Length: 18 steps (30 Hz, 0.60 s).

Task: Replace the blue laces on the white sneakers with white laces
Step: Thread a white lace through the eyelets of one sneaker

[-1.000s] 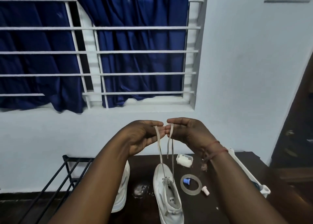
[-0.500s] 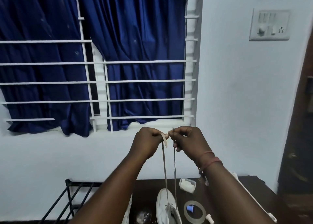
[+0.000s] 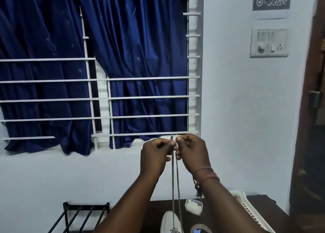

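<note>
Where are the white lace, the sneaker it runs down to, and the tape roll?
white lace (image 3: 173, 180): head view, on the left strand below the hands.
sneaker (image 3: 168, 222): head view, on the toe area left of the lacing.
tape roll (image 3: 197, 226): head view, on the ring's upper rim.

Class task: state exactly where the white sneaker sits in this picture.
In the head view, the white sneaker sits at the bottom edge on the dark table, right of centre, below both raised hands, with the tape roll to its right.
</note>
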Available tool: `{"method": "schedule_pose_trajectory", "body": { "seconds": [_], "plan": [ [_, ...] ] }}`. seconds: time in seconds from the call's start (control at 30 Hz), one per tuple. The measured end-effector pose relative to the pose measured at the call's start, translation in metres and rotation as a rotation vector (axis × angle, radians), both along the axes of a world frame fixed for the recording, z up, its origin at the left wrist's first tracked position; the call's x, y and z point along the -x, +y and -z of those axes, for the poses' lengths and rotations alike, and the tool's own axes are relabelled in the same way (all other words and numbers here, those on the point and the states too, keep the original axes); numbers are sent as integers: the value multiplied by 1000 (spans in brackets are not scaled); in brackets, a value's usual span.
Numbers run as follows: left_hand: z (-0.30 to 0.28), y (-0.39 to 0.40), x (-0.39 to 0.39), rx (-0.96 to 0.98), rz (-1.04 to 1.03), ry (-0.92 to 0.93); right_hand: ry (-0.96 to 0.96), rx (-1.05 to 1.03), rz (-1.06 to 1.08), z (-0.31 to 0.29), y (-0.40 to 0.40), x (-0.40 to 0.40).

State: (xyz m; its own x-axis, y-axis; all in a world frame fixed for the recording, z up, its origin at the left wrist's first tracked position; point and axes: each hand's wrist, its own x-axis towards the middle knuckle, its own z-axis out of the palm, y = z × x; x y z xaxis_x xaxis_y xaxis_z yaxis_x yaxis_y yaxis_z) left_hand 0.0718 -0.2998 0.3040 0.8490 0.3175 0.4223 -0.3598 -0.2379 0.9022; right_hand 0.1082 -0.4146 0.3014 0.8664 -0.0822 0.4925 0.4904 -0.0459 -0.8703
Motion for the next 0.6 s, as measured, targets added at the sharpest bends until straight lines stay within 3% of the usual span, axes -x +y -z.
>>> {"method": "schedule_pose_trajectory", "body": {
  "seconds": [0.13,0.33,0.47,0.6],
  "plan": [
    [-4,-5,-4,91,16,-29,-81,52,129,-4,8,-2],
    [-9,-6,-14,119,58,14,14,-36,38,-6,9,-9],
    [-14,-4,-24,-1,-60,1,19,31,27,-9,7,-10],
    [-31,2,-33,52,-70,-35,-11,72,24,-24,8,-14]
  ]
}}
